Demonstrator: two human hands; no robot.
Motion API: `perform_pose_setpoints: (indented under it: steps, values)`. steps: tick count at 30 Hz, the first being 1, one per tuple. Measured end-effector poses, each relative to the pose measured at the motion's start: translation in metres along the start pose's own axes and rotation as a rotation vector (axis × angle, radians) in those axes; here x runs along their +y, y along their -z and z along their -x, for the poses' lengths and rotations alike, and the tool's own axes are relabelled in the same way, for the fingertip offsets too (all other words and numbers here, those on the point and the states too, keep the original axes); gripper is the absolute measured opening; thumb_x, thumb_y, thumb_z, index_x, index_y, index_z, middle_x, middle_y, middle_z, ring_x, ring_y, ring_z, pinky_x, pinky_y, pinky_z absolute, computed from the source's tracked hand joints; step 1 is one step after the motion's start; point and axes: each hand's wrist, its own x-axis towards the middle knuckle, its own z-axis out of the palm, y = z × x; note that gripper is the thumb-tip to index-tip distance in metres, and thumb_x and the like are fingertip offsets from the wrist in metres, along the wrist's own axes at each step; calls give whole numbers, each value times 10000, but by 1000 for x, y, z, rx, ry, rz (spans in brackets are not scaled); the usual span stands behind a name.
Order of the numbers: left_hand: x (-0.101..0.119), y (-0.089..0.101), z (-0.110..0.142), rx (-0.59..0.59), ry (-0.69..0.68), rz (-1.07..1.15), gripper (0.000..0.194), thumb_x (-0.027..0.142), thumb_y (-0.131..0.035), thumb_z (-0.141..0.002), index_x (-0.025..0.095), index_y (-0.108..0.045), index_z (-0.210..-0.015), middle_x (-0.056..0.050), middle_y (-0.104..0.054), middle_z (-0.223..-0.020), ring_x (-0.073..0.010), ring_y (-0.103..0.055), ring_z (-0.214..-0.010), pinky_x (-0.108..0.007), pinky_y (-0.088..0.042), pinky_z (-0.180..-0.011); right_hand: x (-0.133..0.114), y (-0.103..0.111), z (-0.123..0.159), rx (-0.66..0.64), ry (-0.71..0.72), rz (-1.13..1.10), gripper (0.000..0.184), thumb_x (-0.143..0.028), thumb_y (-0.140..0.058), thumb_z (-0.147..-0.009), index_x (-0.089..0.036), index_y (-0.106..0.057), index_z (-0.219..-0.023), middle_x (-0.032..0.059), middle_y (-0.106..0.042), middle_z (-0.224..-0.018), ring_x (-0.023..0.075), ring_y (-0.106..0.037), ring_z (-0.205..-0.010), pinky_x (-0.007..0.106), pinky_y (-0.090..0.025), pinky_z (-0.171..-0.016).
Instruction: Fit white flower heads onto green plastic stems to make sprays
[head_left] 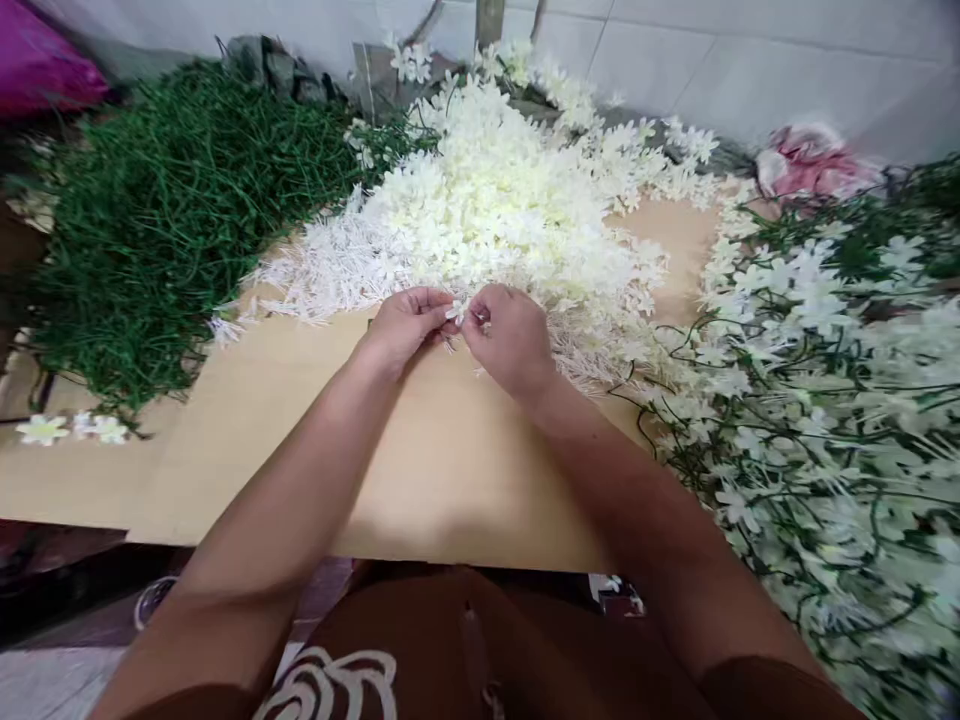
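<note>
My left hand [405,325] and my right hand [508,335] meet at the near edge of a big heap of loose white artificial flowers [502,190]. Both hands pinch one small white flower piece [457,312] between their fingertips, just above the tan board [420,470]. The fingers of both hands are curled closed around it. A fan of thin white plastic stamens [330,270] lies left of the heap, beside my left hand.
A mound of green plastic stems [172,210] fills the left side. Finished green sprays with white blossoms [832,400] pile up at the right. A pink bundle [806,165] lies at the back right, and two loose flowers [71,428] rest at the left edge.
</note>
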Motion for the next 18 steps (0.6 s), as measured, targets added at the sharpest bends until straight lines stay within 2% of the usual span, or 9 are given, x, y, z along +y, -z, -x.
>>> perform_pose_setpoints:
  steps: [5, 9, 13, 16, 18]
  values:
    - [-2, -1, 0, -27, -47, -13, 183, 71, -727, -623, 141, -576, -699, 58, -569, -502, -52, -526, -454, -163, -380, -470, 2, -4, 0, 16, 49, -50, 84, -131, -491, -788, -188, -536, -746, 67, -628, -763, 207, -548, -753, 323, -391, -697]
    - [0, 6, -3, -141, -31, -52, 264, 145, -814, -577, 143, -580, -699, 44, -592, -501, -62, -542, -469, -172, -402, -495, 4, -6, 0, 30, 55, -178, 81, -141, -515, -782, -196, -524, -723, 52, -623, -754, 189, -553, -750, 320, -415, -704]
    - [0, 14, -5, -250, -17, -15, 428, 311, -905, -472, 138, -602, -720, 21, -640, -554, -78, -578, -501, -192, -435, -531, 12, -6, 0, 13, 71, -450, 76, -171, -531, -803, -199, -527, -733, 17, -595, -736, 150, -552, -733, 303, -459, -710]
    - [1, 13, -3, -250, -33, -1, 470, 374, -916, -445, 137, -600, -700, 20, -636, -549, -75, -571, -497, -190, -422, -518, 19, -8, -1, 40, 65, -689, 92, -254, -592, -804, -199, -545, -746, 26, -577, -811, 150, -567, -810, 293, -500, -710]
    - [4, 10, 0, -234, -46, -10, 457, 376, -908, -467, 136, -595, -698, 18, -633, -550, -75, -569, -496, -189, -412, -508, 21, -10, -1, 66, 15, -819, 191, -360, -670, -773, -204, -563, -796, 39, -580, -898, 157, -575, -871, 289, -520, -711]
